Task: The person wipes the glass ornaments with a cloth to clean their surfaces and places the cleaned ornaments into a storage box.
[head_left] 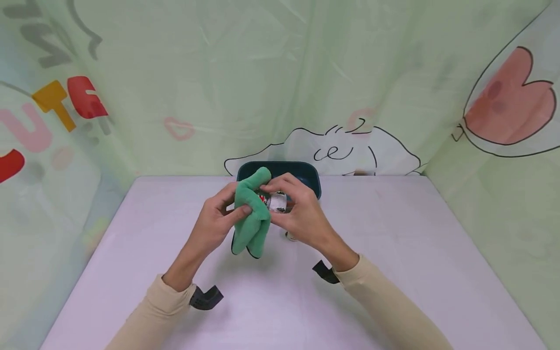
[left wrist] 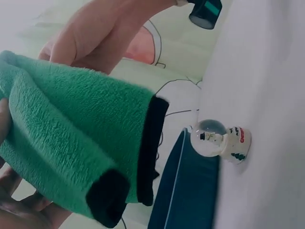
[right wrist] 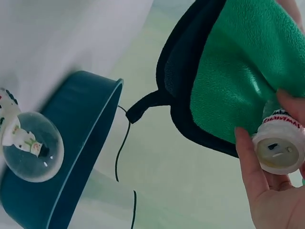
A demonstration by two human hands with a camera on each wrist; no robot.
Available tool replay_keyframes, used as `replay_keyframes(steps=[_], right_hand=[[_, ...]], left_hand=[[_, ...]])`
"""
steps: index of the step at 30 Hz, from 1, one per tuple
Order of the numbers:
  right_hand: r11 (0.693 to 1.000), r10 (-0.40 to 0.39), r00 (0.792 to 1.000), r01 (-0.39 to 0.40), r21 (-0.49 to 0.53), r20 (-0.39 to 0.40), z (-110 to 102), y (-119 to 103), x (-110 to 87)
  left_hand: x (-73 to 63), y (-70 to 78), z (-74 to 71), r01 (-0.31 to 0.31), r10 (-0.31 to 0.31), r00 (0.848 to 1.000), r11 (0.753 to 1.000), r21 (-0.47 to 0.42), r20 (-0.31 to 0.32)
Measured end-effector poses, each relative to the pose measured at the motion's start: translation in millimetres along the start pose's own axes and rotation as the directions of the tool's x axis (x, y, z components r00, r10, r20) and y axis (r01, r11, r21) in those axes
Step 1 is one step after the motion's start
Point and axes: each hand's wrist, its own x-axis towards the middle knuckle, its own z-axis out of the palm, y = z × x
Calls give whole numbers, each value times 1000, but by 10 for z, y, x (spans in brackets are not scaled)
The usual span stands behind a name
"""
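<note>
In the head view, my left hand (head_left: 212, 218) pinches a green towelling cloth (head_left: 251, 218) with dark edging, its folds hanging below the fingers. My right hand (head_left: 308, 216) grips a snow globe (head_left: 278, 202) by its sides, turned so that its flat underside (right wrist: 277, 155) faces the right wrist camera. Red lettering shows on its white base. The globe's dome is up against the cloth and mostly hidden by it. A second snow globe (left wrist: 224, 140), with a snowman inside, stands upright on the table below the hands.
Behind the hands, a dark blue plastic bin (head_left: 314, 177) stands at the table's far edge, close behind the standing snow globe. The table (head_left: 372, 233) has a pale cover. Printed curtains (head_left: 262, 87) hang at the back and both sides.
</note>
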Motion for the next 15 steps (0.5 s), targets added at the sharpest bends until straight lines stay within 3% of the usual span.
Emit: replay_keyframes(steps=[7,11,15], right_hand=[[989,-102,995,103,-104,13,-9,46,27],[982,-147,985,156,-108,90,-46,70,65],[988,-121,974,136,-66,190,-116,80,70]], left_hand=[[-41,5,83,29,-28,999,999,34,-15],[-28,27,85,39,-38,998,999,13,-45],[-9,31,45,51,-53,998,998,-38,-47]])
